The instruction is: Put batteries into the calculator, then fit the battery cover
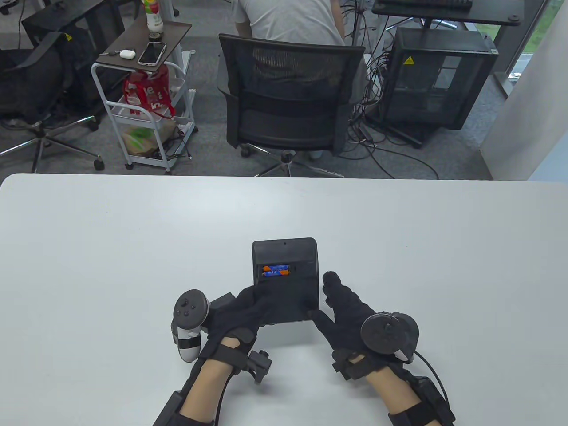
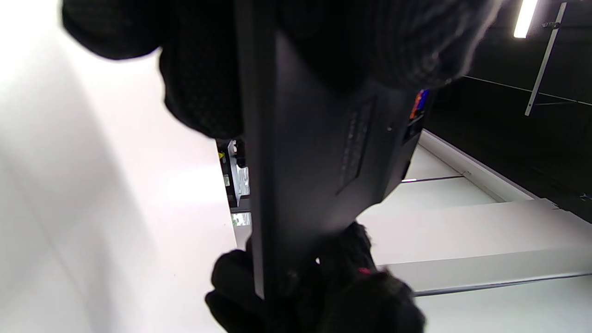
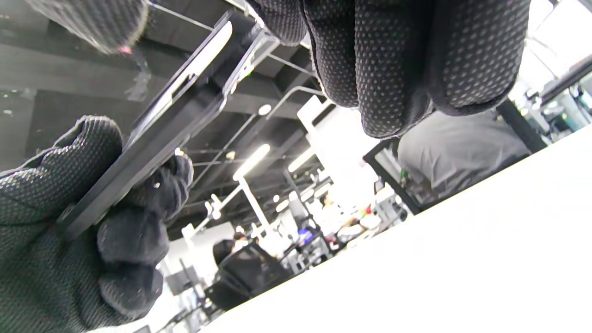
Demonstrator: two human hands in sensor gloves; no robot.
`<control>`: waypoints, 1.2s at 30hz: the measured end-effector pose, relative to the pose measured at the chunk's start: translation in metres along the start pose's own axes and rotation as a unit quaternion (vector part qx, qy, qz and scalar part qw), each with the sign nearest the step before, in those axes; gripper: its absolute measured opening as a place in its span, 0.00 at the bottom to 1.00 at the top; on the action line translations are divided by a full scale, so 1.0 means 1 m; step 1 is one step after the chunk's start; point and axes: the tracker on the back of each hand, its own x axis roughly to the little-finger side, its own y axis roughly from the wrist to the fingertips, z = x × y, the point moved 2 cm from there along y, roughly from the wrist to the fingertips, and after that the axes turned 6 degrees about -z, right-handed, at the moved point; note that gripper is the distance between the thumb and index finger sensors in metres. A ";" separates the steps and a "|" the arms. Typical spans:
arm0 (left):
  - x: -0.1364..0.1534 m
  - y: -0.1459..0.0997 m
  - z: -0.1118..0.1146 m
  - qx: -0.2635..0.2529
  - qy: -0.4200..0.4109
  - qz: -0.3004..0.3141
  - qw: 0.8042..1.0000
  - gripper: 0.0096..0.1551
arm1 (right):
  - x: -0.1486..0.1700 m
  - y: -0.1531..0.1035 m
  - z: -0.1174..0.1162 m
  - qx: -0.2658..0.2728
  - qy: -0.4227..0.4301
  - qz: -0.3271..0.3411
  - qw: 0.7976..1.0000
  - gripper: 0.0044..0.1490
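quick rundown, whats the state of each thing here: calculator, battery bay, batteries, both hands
Black rectangular calculator: back side up, raised off the white table.
Battery bay: uncovered, no cover in view.
Orange-and-blue batteries: seated in the bay.
Left hand: grips the calculator's near left corner.
Right hand: holds its near right corner, forefinger extended.

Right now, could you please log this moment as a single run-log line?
calculator: back up, lifted off table | batteries: seated | cover: not seen | left hand: grips calculator | right hand: touching lower right corner
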 end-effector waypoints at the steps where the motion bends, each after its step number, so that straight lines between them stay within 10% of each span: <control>1: 0.000 0.000 0.001 0.003 -0.001 0.002 1.000 0.34 | 0.001 0.000 -0.001 -0.005 0.005 -0.002 1.000 0.58; 25: 0.000 0.000 0.022 0.057 -0.011 0.000 0.998 0.35 | 0.011 0.003 -0.019 -0.072 0.198 -0.041 0.977 0.53; 36: 0.001 0.000 0.018 0.048 0.034 -0.021 0.998 0.40 | 0.012 0.006 -0.024 -0.098 0.336 -0.052 0.935 0.42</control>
